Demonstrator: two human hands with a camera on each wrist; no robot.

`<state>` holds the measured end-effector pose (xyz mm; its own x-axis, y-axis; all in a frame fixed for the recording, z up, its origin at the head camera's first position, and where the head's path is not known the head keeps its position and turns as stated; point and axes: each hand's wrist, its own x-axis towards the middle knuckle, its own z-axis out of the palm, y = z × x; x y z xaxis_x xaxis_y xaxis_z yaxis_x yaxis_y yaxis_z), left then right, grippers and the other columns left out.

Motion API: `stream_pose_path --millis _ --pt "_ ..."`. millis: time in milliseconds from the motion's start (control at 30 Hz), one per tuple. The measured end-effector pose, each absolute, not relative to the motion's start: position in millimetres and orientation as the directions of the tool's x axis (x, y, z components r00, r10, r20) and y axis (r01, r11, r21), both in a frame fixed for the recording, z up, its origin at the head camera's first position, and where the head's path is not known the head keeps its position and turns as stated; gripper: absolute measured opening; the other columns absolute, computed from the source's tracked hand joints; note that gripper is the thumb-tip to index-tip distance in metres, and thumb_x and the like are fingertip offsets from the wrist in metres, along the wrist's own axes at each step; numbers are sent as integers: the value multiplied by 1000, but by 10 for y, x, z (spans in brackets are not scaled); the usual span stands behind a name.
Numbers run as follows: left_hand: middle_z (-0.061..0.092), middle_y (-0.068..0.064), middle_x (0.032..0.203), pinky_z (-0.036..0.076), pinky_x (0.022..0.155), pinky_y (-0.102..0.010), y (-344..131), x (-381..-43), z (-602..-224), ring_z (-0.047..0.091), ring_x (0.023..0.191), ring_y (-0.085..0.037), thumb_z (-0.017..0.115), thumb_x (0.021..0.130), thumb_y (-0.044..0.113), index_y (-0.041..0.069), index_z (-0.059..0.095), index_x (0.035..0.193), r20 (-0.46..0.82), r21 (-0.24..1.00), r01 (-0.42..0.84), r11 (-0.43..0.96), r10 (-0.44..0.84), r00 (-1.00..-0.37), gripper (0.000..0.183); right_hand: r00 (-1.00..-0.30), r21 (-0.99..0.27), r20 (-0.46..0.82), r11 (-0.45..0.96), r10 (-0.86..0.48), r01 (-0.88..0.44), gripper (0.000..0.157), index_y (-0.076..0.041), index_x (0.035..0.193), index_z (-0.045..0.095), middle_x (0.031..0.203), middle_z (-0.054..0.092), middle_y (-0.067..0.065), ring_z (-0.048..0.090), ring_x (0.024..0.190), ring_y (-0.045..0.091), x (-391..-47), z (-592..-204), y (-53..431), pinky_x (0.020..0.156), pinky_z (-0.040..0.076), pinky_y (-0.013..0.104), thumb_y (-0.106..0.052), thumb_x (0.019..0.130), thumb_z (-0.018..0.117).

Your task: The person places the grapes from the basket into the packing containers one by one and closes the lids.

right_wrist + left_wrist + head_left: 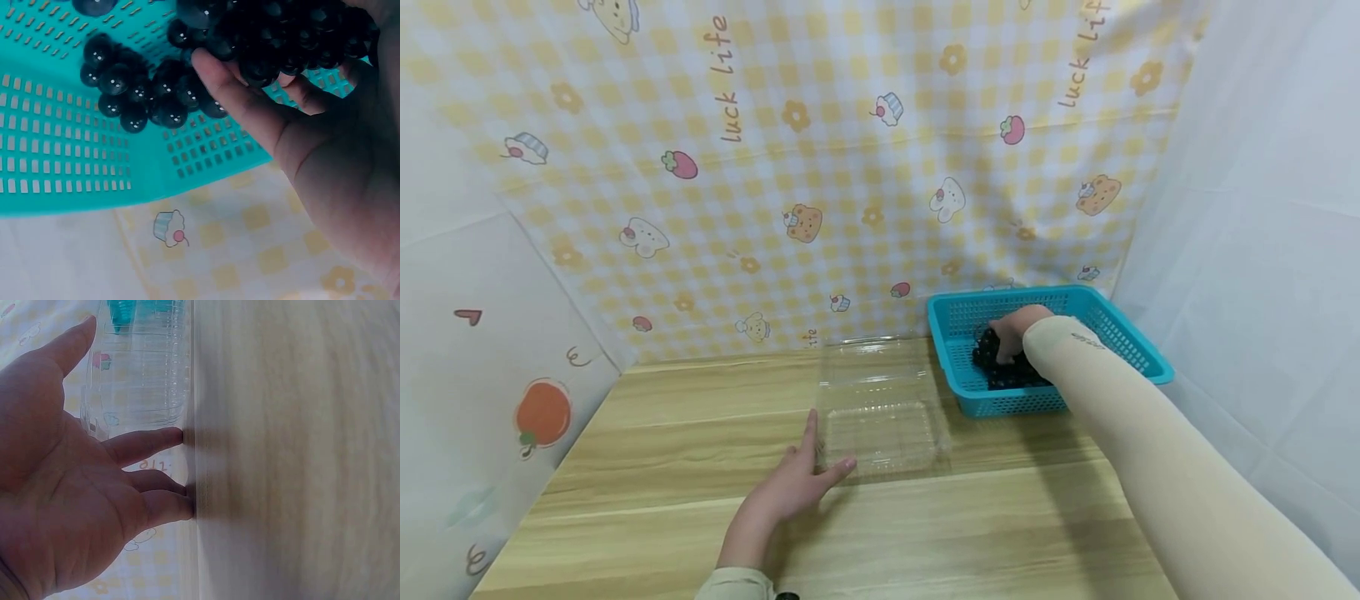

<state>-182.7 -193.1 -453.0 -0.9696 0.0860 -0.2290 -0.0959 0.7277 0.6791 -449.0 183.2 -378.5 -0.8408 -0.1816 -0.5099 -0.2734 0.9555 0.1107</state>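
My right hand (1018,327) reaches down into a turquoise plastic basket (1015,407) at the right. Its fingers curl round a bunch of black grapes (294,31) in the right wrist view. More black grapes (131,84) lie beside it in the basket. A clear plastic clamshell box (880,437) lies on the table left of the basket, its lid (874,360) folded back toward the wall. At the box's left front corner, my left hand (790,490) has thumb and index finger spread. In the left wrist view its lower fingertips (174,436) touch the tabletop.
The wooden table (685,442) meets a yellow checked cloth (850,167) at the back. White sheets hang at the left (467,350) and right (1247,250). The basket stands close to the back cloth and the right sheet.
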Motion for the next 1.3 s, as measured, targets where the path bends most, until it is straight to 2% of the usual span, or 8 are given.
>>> stream_pose_path --millis 200,333,500,667,800,933,1067,1300 --pt "28 -36 168 22 113 -90 -1947 -1816 -4532 12 156 -66 61 100 67 16 -11 171 -228 695 -96 713 92 -969 114 -836 186 -498 913 -231 -363 96 -10 171 19 172 29 29 44 64 16 -4463 -3777 1815 55 38 31 -21 94 74" --pt "28 -36 168 21 114 -89 -1951 -1817 -4527 12 157 -65 61 99 68 16 -12 171 -229 694 -97 713 90 -969 115 -839 205 -486 901 -245 -382 94 -11 171 23 170 35 28 66 102 30 -4435 -3781 1833 67 53 37 -23 96 79" --pt "27 -38 168 22 114 -89 -1953 -1825 -4518 13 156 -65 61 99 68 16 -11 171 -233 693 -103 713 86 -969 115 -842 171 -467 907 -269 -384 90 -11 169 30 168 40 26 50 147 48 -4423 -3763 1874 83 57 45 -17 94 80" --pt "26 -37 169 20 114 -90 -1950 -1815 -4535 12 156 -65 62 100 66 17 -12 172 -233 699 -106 707 85 -969 113 -836 85 -459 922 -299 -377 83 -15 165 40 167 42 26 55 139 44 -4384 -3664 1925 74 51 42 -16 91 79" --pt "26 -38 168 21 114 -89 -1951 -1810 -4539 12 156 -66 62 100 66 17 -11 172 -231 702 -107 705 83 -970 113 -823 23 -449 916 -348 -400 72 -17 158 50 161 50 23 59 128 37 -4400 -3585 1981 84 53 47 -18 91 76" --pt "23 -38 169 20 114 -89 -1951 -1817 -4540 10 156 -66 62 100 65 17 -12 171 -233 707 -104 700 91 -968 114 -804 -71 -453 915 -384 -397 69 -13 161 45 165 45 23 53 140 42 -4400 -3500 2035 97 54 53 -19 98 71" --pt "22 -37 170 18 114 -89 -1950 -1826 -4537 8 157 -65 63 100 64 17 -13 171 -238 706 -108 700 91 -967 114 -794 -154 -467 920 -390 -361 69 -11 165 37 170 34 27 53 139 44 -4370 -3397 2076 84 61 48 -20 103 66" --pt "23 -35 170 18 115 -89 -1937 -1838 -4544 8 157 -65 62 100 66 18 -13 171 -250 696 -113 709 91 -964 114 -792 -185 -466 919 -394 -349 73 -7 167 34 169 30 31 65 99 29 -4301 -3131 2129 67 64 42 -21 102 64"
